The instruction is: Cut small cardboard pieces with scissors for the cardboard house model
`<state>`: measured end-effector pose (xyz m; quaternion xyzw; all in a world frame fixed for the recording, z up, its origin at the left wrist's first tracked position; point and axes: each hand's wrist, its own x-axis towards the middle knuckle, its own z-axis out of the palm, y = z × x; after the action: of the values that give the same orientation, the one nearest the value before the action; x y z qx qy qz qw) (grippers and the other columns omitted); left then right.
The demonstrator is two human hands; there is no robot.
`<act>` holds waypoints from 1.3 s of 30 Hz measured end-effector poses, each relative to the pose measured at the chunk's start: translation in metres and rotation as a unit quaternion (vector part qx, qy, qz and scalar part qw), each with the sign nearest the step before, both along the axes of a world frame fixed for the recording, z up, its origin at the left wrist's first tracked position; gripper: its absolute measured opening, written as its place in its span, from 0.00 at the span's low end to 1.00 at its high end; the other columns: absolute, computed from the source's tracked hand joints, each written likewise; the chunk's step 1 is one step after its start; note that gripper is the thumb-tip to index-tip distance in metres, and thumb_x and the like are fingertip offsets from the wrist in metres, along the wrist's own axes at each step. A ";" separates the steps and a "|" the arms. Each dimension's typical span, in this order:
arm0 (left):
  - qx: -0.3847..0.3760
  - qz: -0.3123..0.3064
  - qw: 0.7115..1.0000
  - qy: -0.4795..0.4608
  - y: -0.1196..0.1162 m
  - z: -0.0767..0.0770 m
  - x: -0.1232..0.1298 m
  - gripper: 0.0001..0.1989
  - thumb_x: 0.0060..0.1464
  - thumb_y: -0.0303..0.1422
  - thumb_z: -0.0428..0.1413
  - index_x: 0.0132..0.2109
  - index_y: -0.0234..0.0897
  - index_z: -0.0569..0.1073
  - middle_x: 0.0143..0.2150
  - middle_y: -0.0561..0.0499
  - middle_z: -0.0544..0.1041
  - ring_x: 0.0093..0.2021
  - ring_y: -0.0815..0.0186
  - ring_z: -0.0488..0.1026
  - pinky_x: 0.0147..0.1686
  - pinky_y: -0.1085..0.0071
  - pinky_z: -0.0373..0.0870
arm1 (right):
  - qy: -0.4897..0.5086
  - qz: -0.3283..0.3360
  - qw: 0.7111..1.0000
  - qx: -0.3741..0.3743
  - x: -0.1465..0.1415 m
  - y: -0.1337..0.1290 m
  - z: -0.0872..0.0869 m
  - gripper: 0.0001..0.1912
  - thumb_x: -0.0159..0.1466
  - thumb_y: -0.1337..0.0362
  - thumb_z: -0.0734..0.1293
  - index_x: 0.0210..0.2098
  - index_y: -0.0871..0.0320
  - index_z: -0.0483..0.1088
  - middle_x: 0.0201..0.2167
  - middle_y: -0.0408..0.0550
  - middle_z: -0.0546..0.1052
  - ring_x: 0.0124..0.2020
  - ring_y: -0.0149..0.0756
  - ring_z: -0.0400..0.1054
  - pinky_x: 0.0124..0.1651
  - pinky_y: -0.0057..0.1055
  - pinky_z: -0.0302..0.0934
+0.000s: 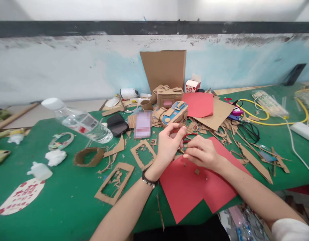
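My left hand, a dark beaded bracelet at its wrist, pinches what looks like a small piece of cardboard; the fingers hide most of it. Close on its right, my right hand is closed around red-handled scissors, whose blades are mostly hidden between the hands. Both hands are above red paper, on which a few cardboard bits lie. Behind them stand a cardboard model with blue patches and a brown cardboard camera-like box.
Cut cardboard frames and a cardboard ring lie left on the green tabletop. A tilted water bottle, black case and blurred lilac card are farther back. Scraps, a yellow cable and power strip occupy the right.
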<state>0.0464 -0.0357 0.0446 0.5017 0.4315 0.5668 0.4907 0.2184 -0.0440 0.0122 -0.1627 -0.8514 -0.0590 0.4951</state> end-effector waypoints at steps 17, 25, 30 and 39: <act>0.015 -0.026 0.999 0.036 -0.007 -0.009 0.006 0.13 0.61 0.41 0.68 0.46 0.38 0.80 0.28 0.54 0.78 0.21 0.70 0.72 0.21 0.75 0.69 | -0.031 -0.207 0.977 0.029 0.024 0.012 -0.001 0.17 0.73 0.73 0.71 0.58 0.50 0.75 0.43 0.51 0.83 0.41 0.43 0.77 0.42 0.40 0.73; -0.005 -0.023 0.999 -0.047 -0.007 -0.001 0.008 0.19 0.55 0.46 0.72 0.39 0.37 0.77 0.25 0.57 0.75 0.18 0.73 0.69 0.20 0.75 0.67 | -0.066 -0.140 0.980 0.123 0.013 0.000 0.005 0.09 0.73 0.71 0.71 0.51 0.54 0.74 0.41 0.50 0.83 0.35 0.39 0.75 0.38 0.38 0.72; -0.008 -0.034 0.995 -0.098 -0.008 0.001 0.007 0.22 0.57 0.50 0.71 0.43 0.37 0.75 0.22 0.60 0.73 0.16 0.73 0.67 0.21 0.74 0.69 | 0.061 -0.117 0.991 -0.014 0.010 0.004 -0.001 0.06 0.75 0.68 0.69 0.49 0.51 0.71 0.36 0.47 0.79 0.35 0.40 0.74 0.37 0.38 0.73; 0.007 -0.068 0.998 0.017 -0.011 -0.007 0.009 0.16 0.63 0.45 0.67 0.48 0.38 0.78 0.35 0.51 0.83 0.21 0.71 0.75 0.21 0.75 0.70 | 0.166 -0.090 0.947 -0.261 0.012 0.011 0.002 0.05 0.77 0.59 0.69 0.51 0.50 0.75 0.44 0.48 0.80 0.40 0.37 0.77 0.36 0.32 0.74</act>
<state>0.0558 -0.0466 0.0378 0.5425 0.4007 0.5270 0.5172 0.2307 -0.0333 0.0146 -0.3701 -0.7243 0.1489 0.5623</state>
